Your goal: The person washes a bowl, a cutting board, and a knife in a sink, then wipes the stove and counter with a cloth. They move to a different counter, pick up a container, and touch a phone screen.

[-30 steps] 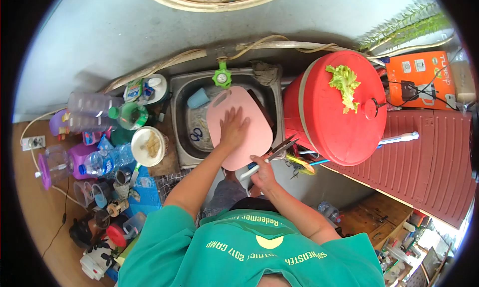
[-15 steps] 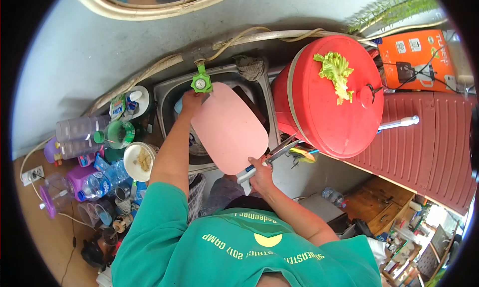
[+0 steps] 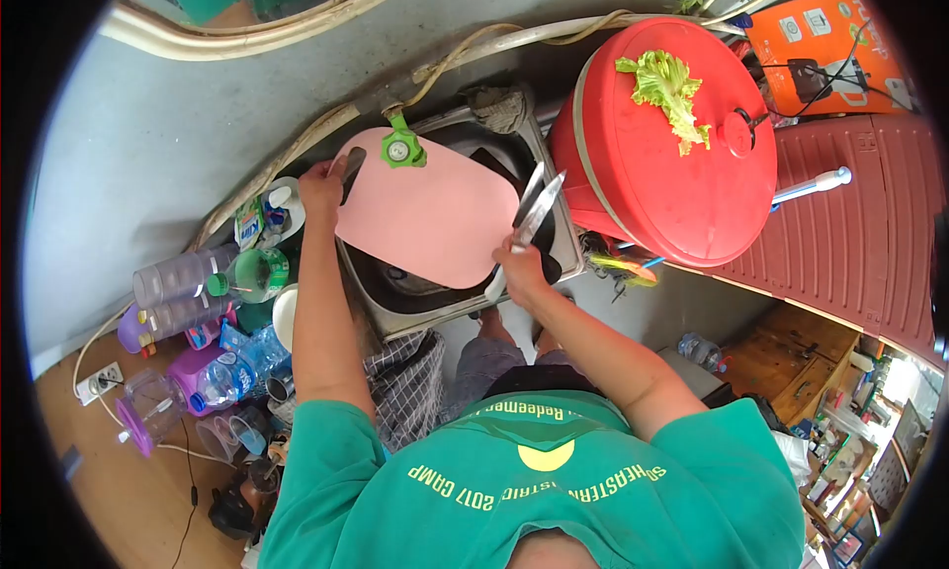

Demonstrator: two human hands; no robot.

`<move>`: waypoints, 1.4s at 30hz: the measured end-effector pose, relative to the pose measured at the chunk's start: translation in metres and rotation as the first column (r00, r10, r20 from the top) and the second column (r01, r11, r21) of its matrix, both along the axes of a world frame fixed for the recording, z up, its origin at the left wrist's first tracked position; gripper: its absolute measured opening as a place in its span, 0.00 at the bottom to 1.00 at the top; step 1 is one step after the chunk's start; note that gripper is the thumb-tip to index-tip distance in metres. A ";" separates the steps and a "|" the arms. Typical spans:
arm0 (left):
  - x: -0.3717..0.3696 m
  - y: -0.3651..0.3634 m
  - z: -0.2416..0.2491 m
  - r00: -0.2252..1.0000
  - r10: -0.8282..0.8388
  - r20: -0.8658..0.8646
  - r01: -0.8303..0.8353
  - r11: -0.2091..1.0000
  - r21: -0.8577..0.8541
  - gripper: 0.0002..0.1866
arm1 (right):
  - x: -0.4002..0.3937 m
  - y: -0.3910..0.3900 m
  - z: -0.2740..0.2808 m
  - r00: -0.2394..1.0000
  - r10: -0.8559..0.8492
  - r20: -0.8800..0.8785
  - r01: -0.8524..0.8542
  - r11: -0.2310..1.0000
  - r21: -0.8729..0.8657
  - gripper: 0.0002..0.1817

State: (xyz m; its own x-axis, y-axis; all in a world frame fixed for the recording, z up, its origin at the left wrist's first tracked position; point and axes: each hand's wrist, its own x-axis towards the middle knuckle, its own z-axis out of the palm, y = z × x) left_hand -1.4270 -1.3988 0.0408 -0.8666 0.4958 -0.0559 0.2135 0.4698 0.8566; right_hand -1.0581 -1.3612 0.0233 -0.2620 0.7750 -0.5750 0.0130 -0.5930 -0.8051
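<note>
Evidently, the left hand (image 3: pixel 321 187) grips the rounded pink plastic board (image 3: pixel 430 213) while the right hand (image 3: pixel 521 272) clutches pointed steel knives (image 3: pixel 539 211) (a loosened grasp could drop them).

Grey wall (image 3: pixel 227 114), scuffed; cream-framed mirror (image 3: pixel 252 3), upper left. White power outlet (image 3: pixel 100 382), far left. Pale grey floor (image 3: pixel 643 307). Maroon ribbed panel (image 3: pixel 840 198), possibly a door. Brown wooden cabinet (image 3: pixel 791 376), lower right. Bright light (image 3: pixel 905 389), right edge.

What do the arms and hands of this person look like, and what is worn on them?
Short, loose green sleeves end above the elbows, so the forearms are bare. The left hand and right hand have no gloves; no watch shows.
</note>
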 end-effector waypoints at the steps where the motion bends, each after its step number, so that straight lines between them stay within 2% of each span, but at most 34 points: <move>1: 0.000 -0.005 0.008 1.000 0.001 -0.004 -0.001 1.000 -0.004 0.18 | -0.005 0.007 -0.006 1.000 0.001 -0.004 -0.001 1.000 -0.004 0.10; 5: 0.002 -0.034 0.042 0.991 0.130 0.038 -0.130 0.991 -0.012 0.18 | -0.024 0.036 -0.028 0.994 0.095 -0.048 -0.091 0.992 0.089 0.07; 8: 0.009 -0.055 0.053 0.964 0.208 0.163 -0.220 0.974 0.058 0.18 | -0.039 0.048 -0.026 0.988 0.150 -0.041 -0.144 0.982 0.123 0.05; 9: 0.019 -0.060 0.061 0.964 0.213 0.160 -0.224 0.973 0.056 0.18 | -0.043 0.049 -0.024 0.987 0.159 -0.029 -0.153 0.978 0.139 0.06; 10: 0.028 -0.064 0.068 0.954 0.221 0.204 -0.248 0.962 0.118 0.17 | -0.047 0.050 -0.028 0.988 0.156 -0.018 -0.151 0.975 0.162 0.13; 11: 0.037 -0.068 0.075 0.942 0.225 0.249 -0.273 0.945 0.180 0.16 | -0.052 0.051 -0.032 0.987 0.161 -0.021 -0.156 0.975 0.160 0.13; 13: 0.053 -0.075 0.084 0.932 0.255 0.258 -0.306 0.935 0.181 0.15 | -0.061 0.053 -0.046 0.962 0.198 0.190 -0.237 0.948 0.213 0.17; 17: 0.094 -0.098 0.118 0.888 0.268 0.373 -0.378 0.887 0.264 0.15 | -0.074 0.051 -0.029 0.956 0.195 0.218 -0.251 0.930 0.269 0.20; 19: 0.111 -0.110 0.139 0.880 0.234 0.413 -0.402 0.829 0.388 0.12 | -0.080 0.048 -0.028 0.937 0.232 0.262 -0.306 0.907 0.288 0.22; 20: 0.119 -0.115 0.146 0.881 0.235 0.411 -0.401 0.831 0.386 0.12 | -0.083 0.046 -0.030 0.937 0.233 0.260 -0.305 0.909 0.285 0.22; 22: 0.132 -0.124 0.157 0.888 0.269 0.372 -0.417 0.812 0.409 0.09 | -0.089 0.040 -0.040 0.902 0.324 0.284 -0.409 0.851 0.328 0.27; 24: 0.143 -0.127 0.165 0.890 0.272 0.366 -0.418 0.808 0.416 0.09 | -0.093 0.033 -0.041 0.879 0.372 0.299 -0.461 0.825 0.328 0.27; 26: 0.151 -0.130 0.169 0.892 0.273 0.359 -0.417 0.803 0.425 0.09 | -0.099 0.030 -0.040 0.854 0.416 0.313 -0.508 0.796 0.329 0.26; 28: 0.160 -0.133 0.171 0.906 0.245 0.345 -0.383 0.821 0.424 0.08 | -0.102 0.032 -0.055 0.767 0.532 0.358 -0.632 0.721 0.285 0.25; 29: 0.165 -0.135 0.170 0.906 0.246 0.345 -0.384 0.821 0.422 0.08 | -0.105 0.034 -0.063 0.767 0.533 0.358 -0.633 0.720 0.283 0.25; 31: 0.176 -0.139 0.167 0.896 0.184 0.403 -0.384 0.778 0.498 0.08 | -0.112 0.040 -0.077 0.704 0.503 0.502 -0.680 0.680 0.273 0.28; 32: 0.181 -0.141 0.166 0.895 0.188 0.405 -0.387 0.777 0.496 0.08 | -0.112 0.044 -0.084 0.702 0.506 0.502 -0.683 0.679 0.271 0.28; 34: 0.190 -0.143 0.163 0.855 0.184 0.484 -0.440 0.751 0.492 0.08 | -0.113 0.053 -0.074 0.749 0.489 0.447 -0.662 0.587 0.466 0.26; 35: 0.192 -0.145 0.158 0.854 0.184 0.486 -0.442 0.749 0.493 0.08 | -0.114 0.057 -0.068 0.748 0.489 0.449 -0.663 0.586 0.466 0.26; 37: 0.198 -0.147 0.144 0.854 0.210 0.475 -0.452 0.751 0.481 0.08 | -0.115 0.068 -0.067 0.702 0.406 0.586 -0.685 0.609 0.399 0.26; 38: 0.202 -0.148 0.140 0.853 0.208 0.479 -0.453 0.750 0.482 0.08 | -0.115 0.072 -0.066 0.700 0.403 0.589 -0.686 0.608 0.399 0.26; 40: 0.211 -0.152 0.134 0.870 0.226 0.438 -0.428 0.788 0.443 0.08 | -0.116 0.080 -0.065 0.819 0.404 0.407 -0.562 0.707 0.429 0.24; 41: 0.215 -0.157 0.128 0.870 0.224 0.440 -0.428 0.785 0.447 0.08 | -0.113 0.082 -0.064 0.819 0.402 0.410 -0.563 0.705 0.432 0.24; 42: 0.219 -0.163 0.117 0.874 0.227 0.428 -0.420 0.797 0.434 0.08 | -0.111 0.085 -0.058 0.792 0.342 0.507 -0.573 0.704 0.420 0.24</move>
State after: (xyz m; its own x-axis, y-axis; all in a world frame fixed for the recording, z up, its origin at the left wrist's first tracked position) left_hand -1.2081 -1.5620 0.1579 -0.9525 0.2293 -0.2003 -0.2185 -0.0563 0.9742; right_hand -1.1690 -1.2765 -0.0348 -0.5288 0.8142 -0.2399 0.5215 0.0887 -0.8486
